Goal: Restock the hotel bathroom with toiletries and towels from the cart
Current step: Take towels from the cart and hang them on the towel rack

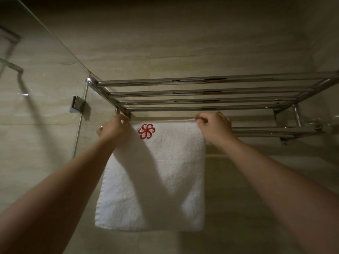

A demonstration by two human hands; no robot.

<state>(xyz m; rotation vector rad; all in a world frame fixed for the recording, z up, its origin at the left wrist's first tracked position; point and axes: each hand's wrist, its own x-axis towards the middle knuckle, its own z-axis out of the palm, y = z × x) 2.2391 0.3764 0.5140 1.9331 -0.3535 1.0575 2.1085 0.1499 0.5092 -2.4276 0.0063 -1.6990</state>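
**Towel at lower rail, both hands on its top edge**

The left forearm and the right forearm reach up from the bottom corners of the view. The left hand has its fingers curled over the top left corner of the white towel. The right hand grips the top right corner, fingers bent onto the cloth. Both hands are clamped on the towel, well apart, one at each end of its upper edge.

The towel hangs flat at the left end of the lower rail, with a red pinwheel emblem near its top left corner. Whether the cloth is folded over the rail cannot be told.

Directly above is the chrome rack shelf, made of parallel bars. Left of the rack, a glass panel meets the tiled wall at a metal clamp.
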